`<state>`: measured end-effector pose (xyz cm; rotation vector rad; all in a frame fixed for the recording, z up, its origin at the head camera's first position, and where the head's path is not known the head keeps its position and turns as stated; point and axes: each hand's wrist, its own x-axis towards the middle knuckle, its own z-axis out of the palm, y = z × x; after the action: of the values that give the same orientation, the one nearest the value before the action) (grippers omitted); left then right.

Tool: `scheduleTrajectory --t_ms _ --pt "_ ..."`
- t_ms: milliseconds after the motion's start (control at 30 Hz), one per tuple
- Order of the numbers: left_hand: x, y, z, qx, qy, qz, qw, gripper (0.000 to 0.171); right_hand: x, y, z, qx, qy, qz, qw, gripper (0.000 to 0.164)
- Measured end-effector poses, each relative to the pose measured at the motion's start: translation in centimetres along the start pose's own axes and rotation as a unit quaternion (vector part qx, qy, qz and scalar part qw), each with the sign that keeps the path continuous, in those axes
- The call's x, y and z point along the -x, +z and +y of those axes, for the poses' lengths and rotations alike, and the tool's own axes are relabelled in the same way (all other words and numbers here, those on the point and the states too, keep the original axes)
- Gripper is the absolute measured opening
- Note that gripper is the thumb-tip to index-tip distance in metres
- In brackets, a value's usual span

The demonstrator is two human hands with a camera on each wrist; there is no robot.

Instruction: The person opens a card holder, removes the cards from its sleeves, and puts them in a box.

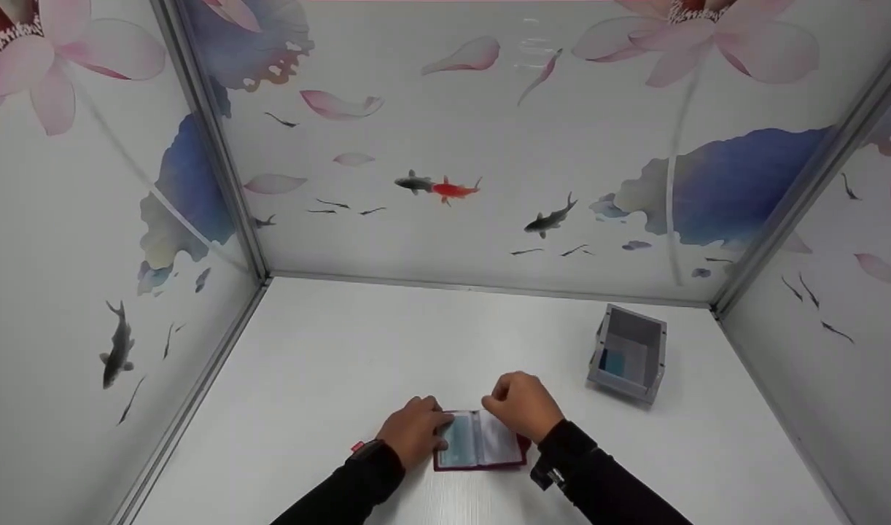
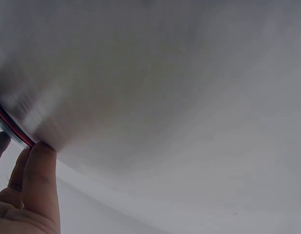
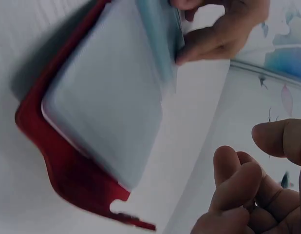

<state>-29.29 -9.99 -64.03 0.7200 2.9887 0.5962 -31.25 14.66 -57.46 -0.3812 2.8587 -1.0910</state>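
A red card holder (image 1: 479,467) lies spread on the white table, with clear sleeves inside. Its left side shows a bluish card or sleeve (image 1: 456,440); the right page (image 3: 106,92) looks whitish and translucent. My left hand (image 1: 412,432) pinches the holder's left edge, thumb over the page. In the left wrist view, fingertips (image 2: 41,165) touch the thin red rim. My right hand (image 1: 524,405) is above the holder's upper right corner. The right wrist view shows its fingers (image 3: 238,185) bent, the thumb apart from them, and nothing held between.
A grey plastic bin (image 1: 646,321) stands to the right, beyond my right hand, with a flat blue piece (image 1: 612,362) inside. Printed wall panels (image 1: 445,240) enclose the table at the back and on both sides.
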Motion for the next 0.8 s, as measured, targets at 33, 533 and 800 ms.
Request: scheduleTrajectory --t_ms 33,533,800 --pt "0.0 0.0 0.0 -0.001 -0.002 -0.002 1.0000 0.045 0.1 0.5 -0.2 0.005 -0.007 -0.012 1.000 0.020" --pt "0.1 -0.2 -0.6 -0.002 0.005 0.002 1.0000 0.048 1.1 5.8 -1.3 0.068 -0.041 -0.101 0.992 0.052" --pt "0.0 -0.4 -0.7 0.013 0.015 -0.010 0.9997 0.034 0.9 6.5 -1.3 0.092 -0.045 -0.102 0.989 0.055"
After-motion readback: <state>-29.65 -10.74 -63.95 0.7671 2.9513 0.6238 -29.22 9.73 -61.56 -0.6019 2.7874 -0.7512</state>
